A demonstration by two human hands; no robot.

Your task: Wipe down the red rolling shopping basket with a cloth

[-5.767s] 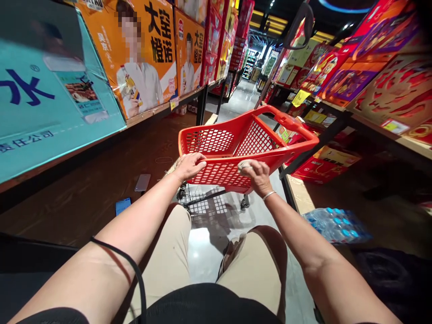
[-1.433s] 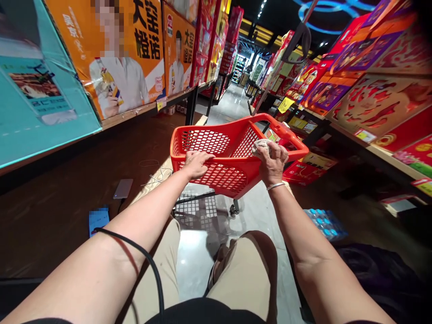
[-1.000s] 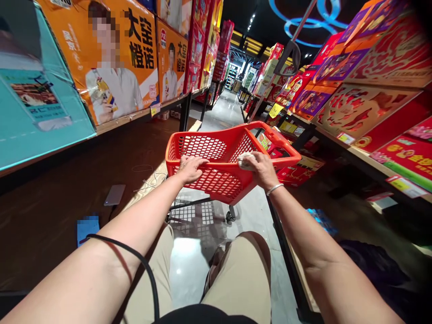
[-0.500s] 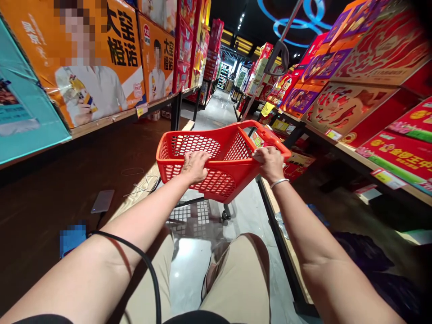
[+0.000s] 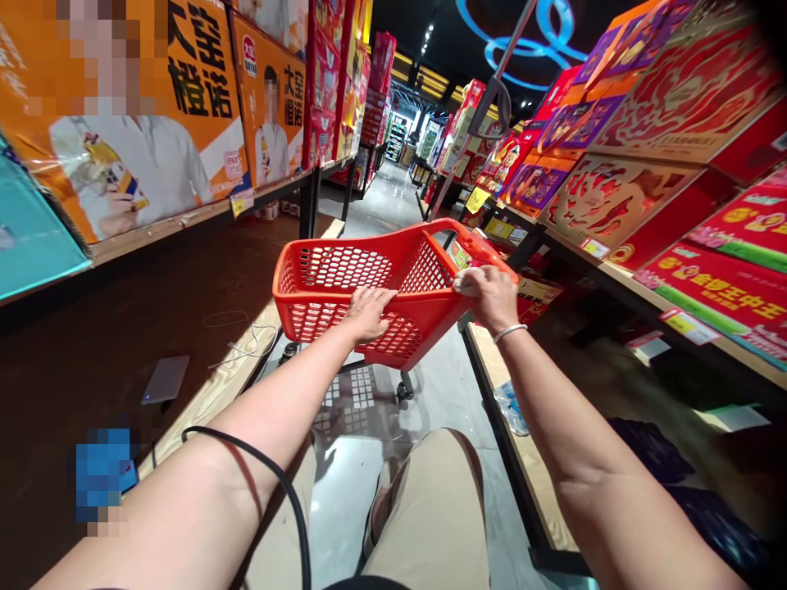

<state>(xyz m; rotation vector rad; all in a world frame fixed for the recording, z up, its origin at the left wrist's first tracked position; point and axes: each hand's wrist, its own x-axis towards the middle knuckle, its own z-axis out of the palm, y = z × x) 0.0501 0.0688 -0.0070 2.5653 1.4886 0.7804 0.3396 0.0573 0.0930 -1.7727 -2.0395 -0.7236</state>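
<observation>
As seen from the head view, a red plastic shopping cart (image 5: 439,321) stands at an angle in the store aisle, directly beneath and beyond both hands, its handle (image 5: 483,243) toward the right. The left hand (image 5: 369,315) is clasped over the middle of the cart's near rim, fingers lying across the top and thumb against the perforated outer side. Farther along that rim, near the handle end, the right hand (image 5: 495,297) is closed around a whitish cloth (image 5: 467,281) (bunched up, and partly hidden by the fingers), which lies against the cart's edge. A light bracelet (image 5: 510,331) circles the right wrist, and a black cable (image 5: 276,473) loops over the left forearm. Left of the cart, an orange drink carton (image 5: 202,139) sits on a shelf; below it, a flat gray device (image 5: 166,379) lies near a thin white cord (image 5: 252,340). On the right, gift boxes (image 5: 620,201) line another shelf, with blue-capped bottles (image 5: 511,408) low down, partly behind the right forearm.
</observation>
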